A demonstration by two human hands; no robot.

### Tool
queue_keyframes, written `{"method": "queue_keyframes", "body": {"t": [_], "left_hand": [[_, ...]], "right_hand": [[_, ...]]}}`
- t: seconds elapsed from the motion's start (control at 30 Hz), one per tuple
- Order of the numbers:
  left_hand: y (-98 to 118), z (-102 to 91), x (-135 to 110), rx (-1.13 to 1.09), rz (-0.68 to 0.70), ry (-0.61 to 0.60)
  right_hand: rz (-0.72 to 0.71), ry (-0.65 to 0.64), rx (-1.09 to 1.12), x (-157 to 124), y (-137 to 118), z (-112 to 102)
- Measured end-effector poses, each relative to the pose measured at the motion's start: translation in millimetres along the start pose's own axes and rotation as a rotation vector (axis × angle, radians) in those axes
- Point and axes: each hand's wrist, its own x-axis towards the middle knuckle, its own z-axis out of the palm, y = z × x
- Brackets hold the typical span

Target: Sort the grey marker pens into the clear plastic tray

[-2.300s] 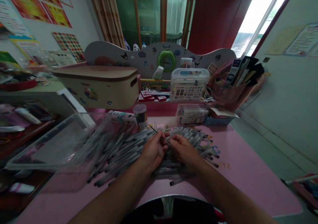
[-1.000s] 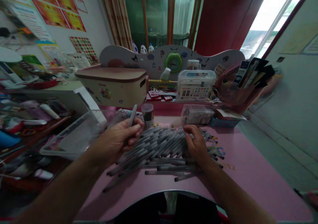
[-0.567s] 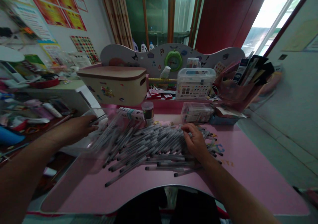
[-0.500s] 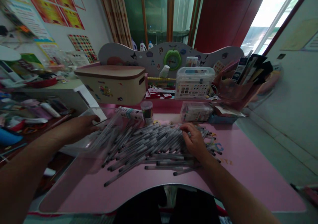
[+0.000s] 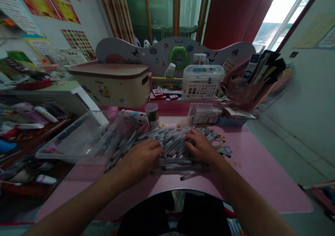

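A broad heap of clear-barrelled pens with dark ends (image 5: 171,136) is spread over the pink desk (image 5: 264,180). My left hand (image 5: 146,155) reaches over the near left part of the heap, its fingers bent down among the pens; the hand is smeared by motion and its fingertips are hidden. On the right side of the heap, my right hand (image 5: 199,145) has its fingers curled around pens, thumb toward the left. A clear plastic box (image 5: 78,142) stands at the left edge of the desk, with more pens visible at its right side.
Behind the heap are a small clear jar (image 5: 152,114), a patterned carton (image 5: 133,116) and a clear case (image 5: 205,114). A lidded cream bin (image 5: 112,89) and a handled marker case (image 5: 202,82) stand farther back. Cluttered shelves (image 5: 34,131) flank the desk's left.
My left hand has moved right from the clear box to the pen heap. My right hand stays at the heap's right side. The view has shifted slightly.
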Motion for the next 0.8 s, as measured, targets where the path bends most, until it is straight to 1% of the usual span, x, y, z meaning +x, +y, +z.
{"method": "queue_keyframes", "body": {"t": [0.03, 0.1, 0.13, 0.2, 0.33, 0.57, 0.7, 0.8], "left_hand": [[8, 13.4, 2, 0.012, 0.030, -0.063], [17, 33.9, 6, 0.057, 0.061, -0.117], [19, 40.6, 7, 0.080, 0.063, -0.121], [21, 47.7, 10, 0.112, 0.048, -0.134], [22, 47.6, 13, 0.117, 0.003, -0.159], [23, 48.5, 14, 0.092, -0.027, -0.149], [19, 49.6, 15, 0.048, -0.010, -0.106], [11, 47.0, 17, 0.034, -0.001, -0.067]], "right_hand": [[0.002, -0.014, -0.008, 0, 1, 0], [0.009, -0.035, -0.020, 0, 2, 0], [0.011, -0.039, -0.022, 0, 2, 0], [0.012, -0.039, -0.019, 0, 2, 0], [0.009, -0.052, -0.027, -1, -1, 0], [-0.015, -0.088, -0.008, -2, -6, -2], [-0.028, -0.103, -0.001, -2, -5, -2], [-0.060, -0.118, 0.032, 0, -6, -4]]}}
